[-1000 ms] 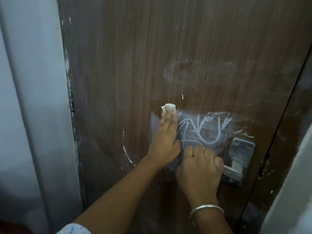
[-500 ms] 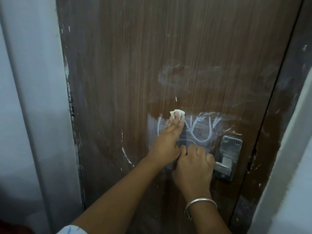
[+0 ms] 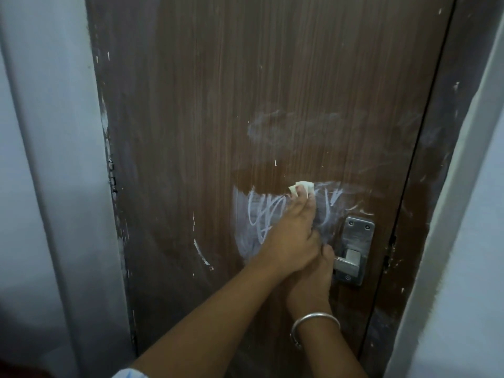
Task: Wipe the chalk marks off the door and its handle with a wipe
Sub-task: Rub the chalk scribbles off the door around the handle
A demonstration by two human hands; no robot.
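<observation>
Right hand (image 3: 313, 282) meets the handle (image 3: 347, 261); its fingers are hidden under the crossing left hand (image 3: 289, 236), so their grip cannot be told. The left fingers (image 3: 302, 203), straight and pressed together, hold the wipe (image 3: 301, 185) flat against the door (image 3: 272, 77), having slid it rightward to mid-scribble. The chalk marks (image 3: 259, 216) left of it remain bold, so most of the wiping is judged outstanding.

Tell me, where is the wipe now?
Head view, right of centre: the wipe is pressed to the door under the fingertips of the left hand, above-left of the door handle.
</observation>
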